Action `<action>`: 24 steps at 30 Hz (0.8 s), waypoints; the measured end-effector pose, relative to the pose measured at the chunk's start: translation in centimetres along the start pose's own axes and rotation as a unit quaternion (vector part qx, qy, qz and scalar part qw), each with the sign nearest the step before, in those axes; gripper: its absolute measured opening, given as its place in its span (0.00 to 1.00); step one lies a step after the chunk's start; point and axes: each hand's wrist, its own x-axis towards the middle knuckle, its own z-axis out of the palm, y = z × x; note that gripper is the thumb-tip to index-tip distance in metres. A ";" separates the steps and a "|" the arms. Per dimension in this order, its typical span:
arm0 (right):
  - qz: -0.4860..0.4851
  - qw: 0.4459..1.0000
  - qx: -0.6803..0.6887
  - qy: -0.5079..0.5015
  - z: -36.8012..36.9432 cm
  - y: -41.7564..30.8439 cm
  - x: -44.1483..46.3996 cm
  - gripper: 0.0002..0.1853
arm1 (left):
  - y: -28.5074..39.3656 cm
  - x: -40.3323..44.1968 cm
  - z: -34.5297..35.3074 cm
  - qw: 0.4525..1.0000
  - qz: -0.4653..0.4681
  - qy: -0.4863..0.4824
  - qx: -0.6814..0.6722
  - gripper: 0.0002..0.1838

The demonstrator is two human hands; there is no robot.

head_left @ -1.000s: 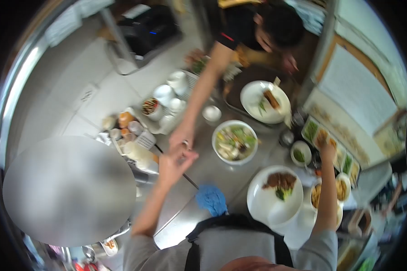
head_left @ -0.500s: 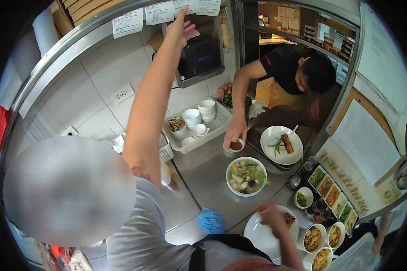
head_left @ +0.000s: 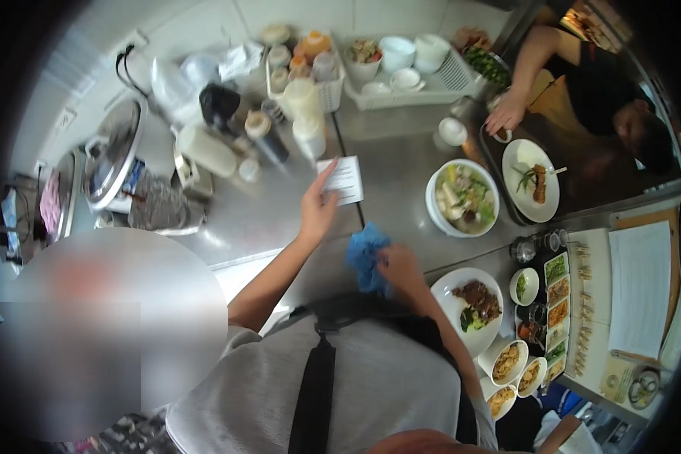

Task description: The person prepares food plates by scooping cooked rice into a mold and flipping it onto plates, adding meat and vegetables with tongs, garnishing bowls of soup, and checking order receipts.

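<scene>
My left hand (head_left: 319,213) pinches a small white printed order slip (head_left: 345,181) between thumb and fingers above the steel counter. At the front of the counter, my right hand (head_left: 399,266) has its fingers closed on a crumpled blue cloth (head_left: 366,253). Right of that hand lies a white plate (head_left: 448,285) with dark sauced meat (head_left: 478,300) and green vegetables. Farther back stands a white bowl of vegetable soup (head_left: 463,200).
A co-worker's hand (head_left: 508,110) holds a small cup on a dark tray beside a plated dish (head_left: 532,206). Sauce bottles (head_left: 308,129) stand at the back, near a rack of white bowls (head_left: 431,53). Garnish containers (head_left: 557,291) and noodle bowls (head_left: 505,361) line the right.
My left hand has come down from the slip rail and now holds a slip. My right hand has moved from the meat plate to the blue cloth. The co-worker's cup moved onto the tray.
</scene>
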 end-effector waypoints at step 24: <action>-0.242 0.967 -0.071 0.046 6.4 -6.4 12.8 0.04 | -8.1 -7.3 -10.2 0.861 0.076 -0.166 0.474 0.34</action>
